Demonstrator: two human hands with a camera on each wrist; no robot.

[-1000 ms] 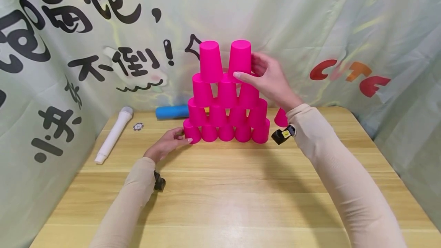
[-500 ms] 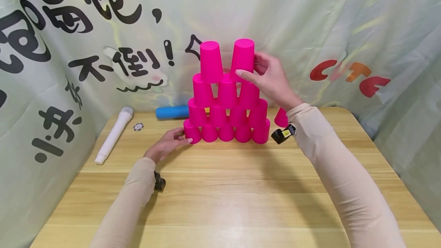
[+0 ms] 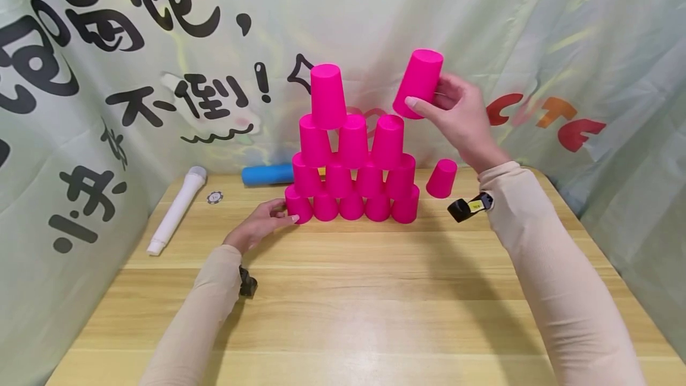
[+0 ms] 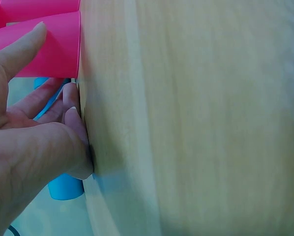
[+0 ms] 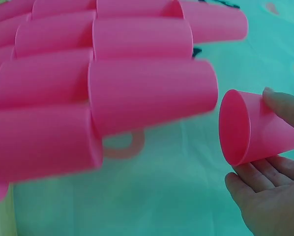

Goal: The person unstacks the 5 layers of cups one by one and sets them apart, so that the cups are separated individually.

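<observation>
Upside-down pink cups [image 3: 352, 142] stand in a stepped pyramid near the table's back. One top-tier cup [image 3: 327, 97] sits at its upper left. My right hand [image 3: 465, 115] holds another pink cup [image 3: 420, 82] in the air, right of the top tier and tilted. In the right wrist view, the held cup [image 5: 267, 128] shows its open mouth toward the stack, thumb on one side and fingers on the other. My left hand [image 3: 259, 225] is at the bottom-left cup [image 3: 299, 204], thumb along its front and fingers round its side, as the left wrist view shows.
A single pink cup [image 3: 442, 179] stands on the table right of the pyramid. Behind the stack lies a blue cylinder [image 3: 268, 174]. At the left are a white tube with a wider end [image 3: 178, 210] and a small round chip [image 3: 215, 197]. A printed curtain [image 3: 455, 16] hangs close behind.
My right hand has lifted the right-hand top cup off the third tier and carried it up and to the right, tilting it. The left hand has stayed in place.
</observation>
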